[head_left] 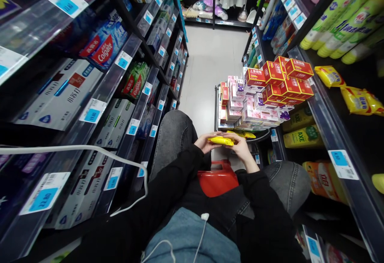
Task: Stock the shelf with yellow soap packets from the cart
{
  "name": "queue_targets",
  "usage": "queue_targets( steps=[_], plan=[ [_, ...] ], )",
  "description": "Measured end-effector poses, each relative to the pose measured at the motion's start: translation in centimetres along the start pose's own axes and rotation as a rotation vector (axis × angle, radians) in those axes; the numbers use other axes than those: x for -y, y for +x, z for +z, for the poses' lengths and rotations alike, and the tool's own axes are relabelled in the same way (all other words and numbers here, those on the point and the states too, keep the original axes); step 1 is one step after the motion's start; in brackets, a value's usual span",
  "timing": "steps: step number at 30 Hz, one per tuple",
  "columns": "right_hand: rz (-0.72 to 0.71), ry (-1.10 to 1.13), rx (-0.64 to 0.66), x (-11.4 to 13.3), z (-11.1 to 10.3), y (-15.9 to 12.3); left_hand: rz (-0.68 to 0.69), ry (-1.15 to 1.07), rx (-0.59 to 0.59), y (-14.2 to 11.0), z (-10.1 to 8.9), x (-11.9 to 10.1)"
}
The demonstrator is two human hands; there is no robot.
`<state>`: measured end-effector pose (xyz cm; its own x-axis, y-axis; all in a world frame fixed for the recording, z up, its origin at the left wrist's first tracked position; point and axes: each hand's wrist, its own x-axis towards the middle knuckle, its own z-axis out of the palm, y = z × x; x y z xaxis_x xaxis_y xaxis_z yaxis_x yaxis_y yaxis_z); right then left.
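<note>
A shiny yellow packet (221, 140), apparently wrapped soap, is held level between both hands in front of my knees. My left hand (205, 143) grips its left end, fingers closed along the edge. On the other end, my right hand (240, 145) closes its fingers over the top and side. Just beyond my right hand, more yellow packaging (248, 135) lies at the near edge of the cart (216, 107). That cart carries stacked pink-and-white boxes (237, 105) and red-and-gold boxes (273, 73). The printing on the held packet is not readable.
A red plastic stool (217, 179) is between my legs. Toothpaste shelves (123, 61) line the left; a white cable (99, 149) crosses there. Several yellow packets (355, 98) lie on the right shelf (330, 123), near yellow-green bottles (339, 15). The aisle floor (207, 59) runs ahead.
</note>
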<state>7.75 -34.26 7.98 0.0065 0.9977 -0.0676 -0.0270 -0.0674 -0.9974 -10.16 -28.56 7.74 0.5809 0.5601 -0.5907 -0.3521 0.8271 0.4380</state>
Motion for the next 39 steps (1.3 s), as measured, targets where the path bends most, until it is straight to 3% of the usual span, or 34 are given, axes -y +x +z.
queue_targets(
  steps=[2,5,10,17,25,30,39],
  plan=[
    [0.041,0.064,-0.042,0.0,0.0,-0.1,0.07,0.022,-0.004,0.2,-0.2,0.1],
    [0.244,0.32,-0.09,-0.1,0.0,-0.3,0.199,0.056,-0.026,0.3,0.0,0.2],
    [0.461,0.674,0.086,0.3,0.0,-0.7,0.326,0.102,-0.02,0.3,0.2,0.2],
    [0.442,0.454,-0.125,0.2,0.5,-0.3,0.268,0.141,0.1,0.8,0.2,1.0],
    [0.37,0.389,-0.215,0.1,0.8,0.0,0.064,0.211,-0.091,0.5,0.4,0.5],
    [0.377,0.377,-0.231,0.2,0.8,0.0,0.133,0.227,-0.17,0.4,0.7,0.4],
    [0.384,0.323,-0.239,0.0,0.9,0.1,0.179,0.253,-0.171,0.8,0.4,0.7]
  ],
)
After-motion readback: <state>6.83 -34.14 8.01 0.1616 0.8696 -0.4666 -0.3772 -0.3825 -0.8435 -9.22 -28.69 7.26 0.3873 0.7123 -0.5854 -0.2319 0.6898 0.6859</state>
